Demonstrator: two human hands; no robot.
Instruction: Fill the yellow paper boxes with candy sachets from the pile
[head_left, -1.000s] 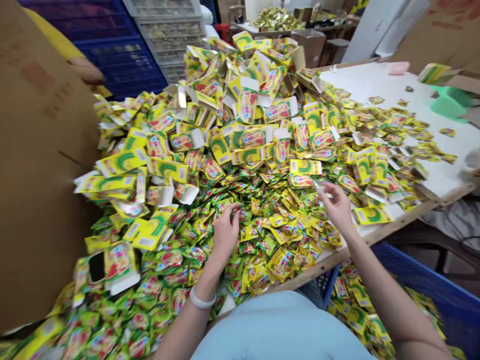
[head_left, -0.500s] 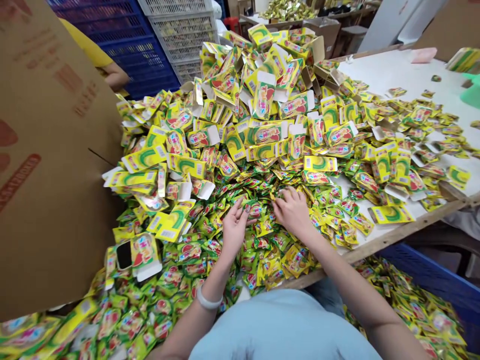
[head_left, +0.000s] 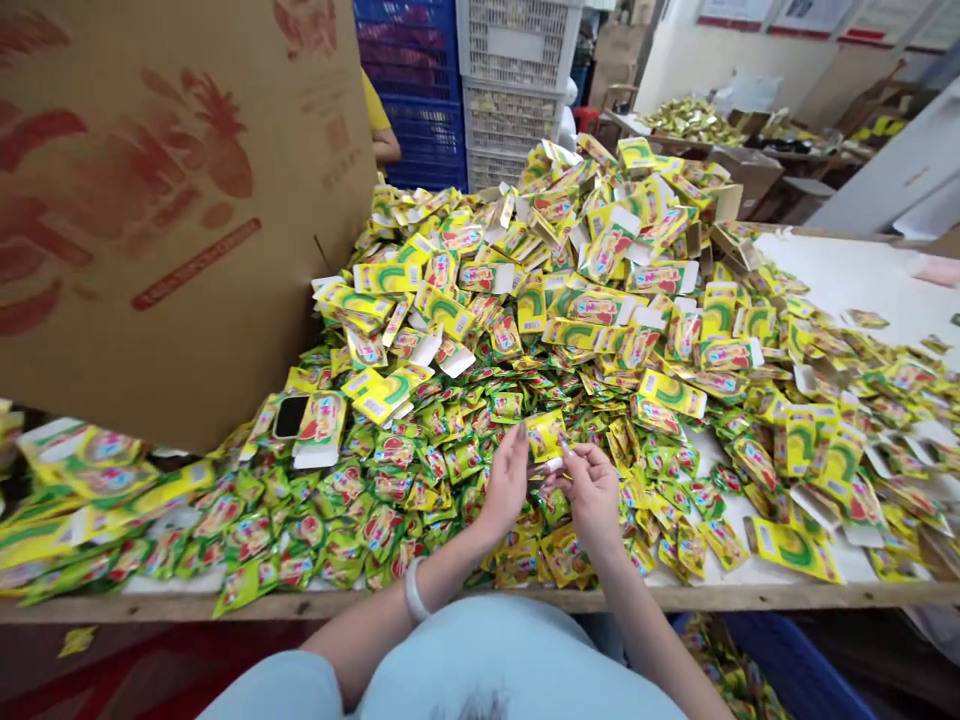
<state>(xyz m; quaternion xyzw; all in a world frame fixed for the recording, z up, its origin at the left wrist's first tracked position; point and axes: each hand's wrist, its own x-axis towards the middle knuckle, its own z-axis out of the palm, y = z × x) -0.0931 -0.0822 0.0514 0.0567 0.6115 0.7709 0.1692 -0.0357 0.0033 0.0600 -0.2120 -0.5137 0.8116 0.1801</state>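
My left hand (head_left: 508, 482) and my right hand (head_left: 592, 487) are close together over the near middle of the pile. Between them is a yellow packet (head_left: 545, 436), its left edge at my left fingertips and its right side pinched by my right thumb and finger. A small white piece (head_left: 553, 465) shows just under the packet by my right fingers. Green and yellow packets (head_left: 391, 452) lie around both hands. Behind them, small yellow printed boxes (head_left: 592, 305) are heaped up, some with open white flaps.
A large brown carton (head_left: 172, 220) fills the left side. A dark-screened device (head_left: 291, 417) lies among the boxes. Blue crates (head_left: 420, 145) and white crates (head_left: 504, 110) stand behind, beside a person's arm (head_left: 385, 143). Below the wooden table edge (head_left: 750, 597) is a blue bin (head_left: 806, 665).
The view has swung left. My hands have come nearer to me, off the packets they were in, and a yellow packet is now held up between them.
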